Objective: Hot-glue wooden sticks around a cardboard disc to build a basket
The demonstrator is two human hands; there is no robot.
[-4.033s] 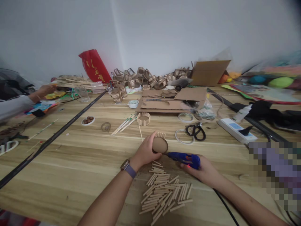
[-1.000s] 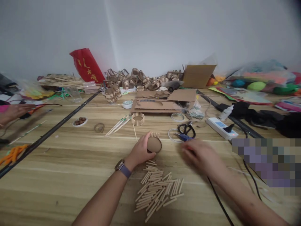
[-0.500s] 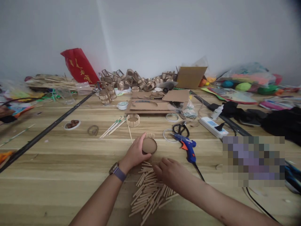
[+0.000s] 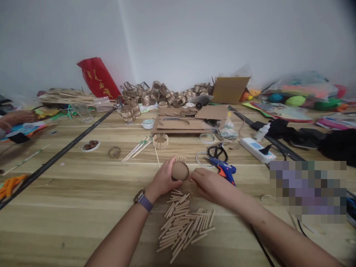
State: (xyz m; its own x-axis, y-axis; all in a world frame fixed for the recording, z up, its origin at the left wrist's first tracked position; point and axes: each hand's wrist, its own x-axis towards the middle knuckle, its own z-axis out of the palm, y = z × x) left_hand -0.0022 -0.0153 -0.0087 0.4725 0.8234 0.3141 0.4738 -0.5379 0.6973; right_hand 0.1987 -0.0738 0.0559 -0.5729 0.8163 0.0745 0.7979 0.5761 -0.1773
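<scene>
My left hand point(image 4: 167, 174) is wrapped around the left side of a round cardboard cup point(image 4: 180, 171), whose open top faces me and whose far rim carries a row of short wooden sticks. Close to the cup's right side is my right hand point(image 4: 209, 184), its fingertips pinched together; whatever they hold is too small to make out. Below both hands lies a loose pile of short wooden sticks point(image 4: 180, 226). A blue hot glue gun point(image 4: 226, 169) rests just beyond my right hand, which partly covers it. A finished-looking stick ring point(image 4: 160, 141) stands farther back.
Scissors point(image 4: 217, 152) and a tape roll point(image 4: 207, 138) lie behind the glue gun. A power strip point(image 4: 257, 150) sits to the right. Cardboard sheets point(image 4: 178, 126) and many small stick-covered pieces point(image 4: 167, 94) fill the back. Another person's hand point(image 4: 19, 118) is at the far left.
My right hand has moved from the stick pile up to the right side of the cup, now partly covering the glue gun. My left hand keeps its hold. The view has shifted slightly.
</scene>
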